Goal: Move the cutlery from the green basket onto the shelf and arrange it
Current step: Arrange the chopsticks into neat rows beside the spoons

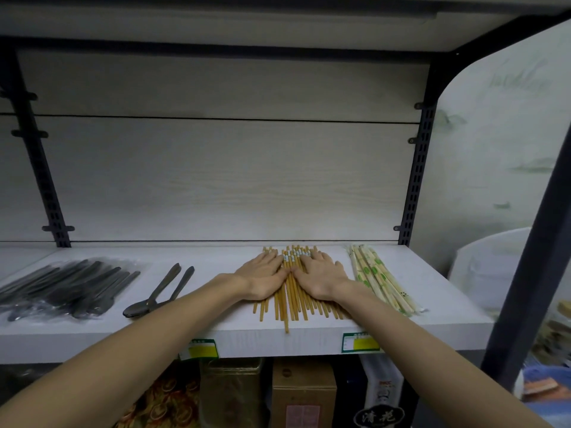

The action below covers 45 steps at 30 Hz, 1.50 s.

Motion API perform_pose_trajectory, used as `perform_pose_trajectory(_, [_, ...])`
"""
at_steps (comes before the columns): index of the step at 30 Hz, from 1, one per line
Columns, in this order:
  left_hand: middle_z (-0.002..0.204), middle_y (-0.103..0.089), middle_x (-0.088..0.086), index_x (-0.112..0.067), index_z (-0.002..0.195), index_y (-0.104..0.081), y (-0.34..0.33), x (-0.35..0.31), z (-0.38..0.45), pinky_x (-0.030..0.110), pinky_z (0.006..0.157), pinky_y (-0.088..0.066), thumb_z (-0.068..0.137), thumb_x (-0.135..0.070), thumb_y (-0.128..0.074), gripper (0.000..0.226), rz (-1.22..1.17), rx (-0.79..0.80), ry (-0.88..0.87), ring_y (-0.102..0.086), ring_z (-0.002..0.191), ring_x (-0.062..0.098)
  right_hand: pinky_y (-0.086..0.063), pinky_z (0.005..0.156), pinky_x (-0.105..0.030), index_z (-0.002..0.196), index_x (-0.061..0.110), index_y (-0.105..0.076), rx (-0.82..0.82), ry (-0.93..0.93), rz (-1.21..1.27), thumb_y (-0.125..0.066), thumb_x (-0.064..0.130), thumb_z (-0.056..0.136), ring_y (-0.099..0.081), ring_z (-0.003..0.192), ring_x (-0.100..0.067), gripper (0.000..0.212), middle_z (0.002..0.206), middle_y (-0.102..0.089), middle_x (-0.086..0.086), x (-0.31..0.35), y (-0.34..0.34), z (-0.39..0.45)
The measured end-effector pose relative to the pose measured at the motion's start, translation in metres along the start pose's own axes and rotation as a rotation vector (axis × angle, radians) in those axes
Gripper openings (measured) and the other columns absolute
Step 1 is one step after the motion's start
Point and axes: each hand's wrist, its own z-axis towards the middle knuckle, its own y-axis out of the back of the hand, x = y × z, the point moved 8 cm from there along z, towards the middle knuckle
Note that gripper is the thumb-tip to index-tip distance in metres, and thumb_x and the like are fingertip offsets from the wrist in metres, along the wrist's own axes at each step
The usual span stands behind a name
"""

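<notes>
While two spoons [160,291] lie left, both hands [262,278] press chopsticks [292,299].

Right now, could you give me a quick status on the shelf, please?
Left hand and right hand flat on wooden chopsticks. One chopstick overhangs shelf edge. Nothing blocking.

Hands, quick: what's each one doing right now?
Left hand: open, fingers flat on the wooden chopsticks.
Right hand: open, also pressing flat on them.
</notes>
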Motion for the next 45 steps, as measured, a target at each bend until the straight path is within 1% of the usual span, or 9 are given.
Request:
perform_pose_trajectory(5, [0.167, -0.023, 0.001, -0.027, 0.159, -0.028, 0.015, 0.002, 0.011, 0.045, 0.123, -0.022, 0.108, -0.051, -0.017, 0.057, 0.065, -0.120, 0.019, -0.018, 0.154, 0.026, -0.024, 0.117, -0.053, 0.152, 0.020, -0.037, -0.003, -0.026, 0.005, -0.023, 0.058, 0.102, -0.023, 0.148, -0.030, 0.064, 0.161, -0.028, -0.010, -0.003, -0.003, 0.003])
perform_pose_trajectory(9, [0.139, -0.057, 0.003, -0.023, 0.127, -0.059, 0.023, 0.006, 0.018, 0.043, 0.104, -0.042, 0.105, -0.052, -0.030, 0.047, 0.038, -0.308, 0.085, -0.048, 0.132, 0.029, -0.036, 0.106, -0.051, 0.135, 0.017, -0.053, -0.123, -0.019, -0.006, -0.028, 0.059, 0.101, -0.043, 0.132, -0.032, 0.060, 0.140, -0.050, -0.011, -0.003, 0.011, 0.006])
perform_pose_trajectory(19, [0.170, 0.004, 0.001, -0.015, 0.163, -0.003, -0.014, 0.001, 0.029, 0.044, 0.127, -0.005, 0.105, -0.045, -0.005, 0.065, -0.023, -0.045, 0.052, 0.007, 0.157, 0.020, -0.009, 0.125, -0.048, 0.160, 0.017, -0.014, 0.063, 0.038, 0.014, -0.015, 0.044, 0.107, -0.001, 0.155, -0.028, 0.060, 0.168, -0.006, -0.009, 0.000, -0.012, -0.003])
perform_pose_trajectory(25, [0.171, 0.004, 0.007, -0.010, 0.162, -0.002, -0.016, -0.012, 0.005, 0.040, 0.128, -0.001, 0.108, -0.045, -0.009, 0.065, 0.000, -0.055, 0.010, 0.007, 0.157, 0.021, -0.010, 0.125, -0.046, 0.159, 0.013, -0.017, 0.043, 0.057, 0.034, -0.018, 0.040, 0.107, -0.004, 0.154, -0.032, 0.059, 0.167, -0.008, -0.013, -0.001, -0.013, -0.013])
perform_pose_trajectory(28, [0.170, 0.003, 0.007, -0.009, 0.162, -0.003, -0.015, -0.017, -0.005, 0.037, 0.127, 0.000, 0.109, -0.046, -0.010, 0.066, -0.006, -0.035, 0.007, 0.006, 0.157, 0.020, -0.020, 0.122, -0.046, 0.151, 0.009, -0.036, 0.013, 0.064, 0.021, -0.025, 0.037, 0.106, -0.021, 0.149, -0.035, 0.055, 0.160, -0.027, -0.018, -0.001, -0.010, -0.013])
perform_pose_trajectory(31, [0.161, -0.034, 0.012, -0.007, 0.149, -0.038, 0.001, -0.023, -0.009, 0.035, 0.120, -0.023, 0.109, -0.042, -0.021, 0.057, 0.010, -0.104, -0.013, -0.028, 0.149, 0.027, -0.035, 0.110, -0.044, 0.127, 0.009, -0.059, -0.124, 0.061, -0.008, -0.034, 0.034, 0.103, -0.046, 0.129, -0.034, 0.043, 0.137, -0.053, -0.014, 0.000, 0.009, -0.007])
perform_pose_trajectory(33, [0.139, -0.054, 0.009, -0.011, 0.126, -0.053, 0.021, -0.023, -0.005, 0.036, 0.105, -0.036, 0.107, -0.037, -0.029, 0.040, 0.011, -0.246, -0.018, -0.047, 0.133, 0.028, -0.036, 0.110, -0.045, 0.131, 0.012, -0.057, -0.166, 0.063, 0.027, -0.035, 0.032, 0.102, -0.046, 0.130, -0.033, 0.042, 0.138, -0.052, -0.012, 0.000, 0.020, 0.000])
perform_pose_trajectory(38, [0.171, -0.007, -0.001, -0.021, 0.163, -0.014, 0.010, -0.015, 0.029, 0.038, 0.127, -0.007, 0.109, -0.040, -0.014, 0.057, -0.027, -0.113, -0.051, -0.005, 0.157, 0.016, -0.025, 0.119, -0.046, 0.153, 0.013, -0.034, -0.013, 0.080, 0.012, -0.023, 0.034, 0.105, -0.029, 0.145, -0.031, 0.053, 0.157, -0.034, -0.012, 0.001, -0.002, 0.017])
perform_pose_trajectory(45, [0.171, 0.001, -0.001, -0.020, 0.163, -0.005, -0.006, -0.016, 0.026, 0.038, 0.127, -0.001, 0.110, -0.039, -0.010, 0.057, 0.021, -0.058, -0.008, 0.002, 0.157, 0.017, -0.017, 0.123, -0.046, 0.157, 0.015, -0.026, 0.014, 0.050, 0.004, -0.020, 0.034, 0.106, -0.019, 0.151, -0.028, 0.055, 0.164, -0.022, -0.008, -0.005, -0.008, 0.015])
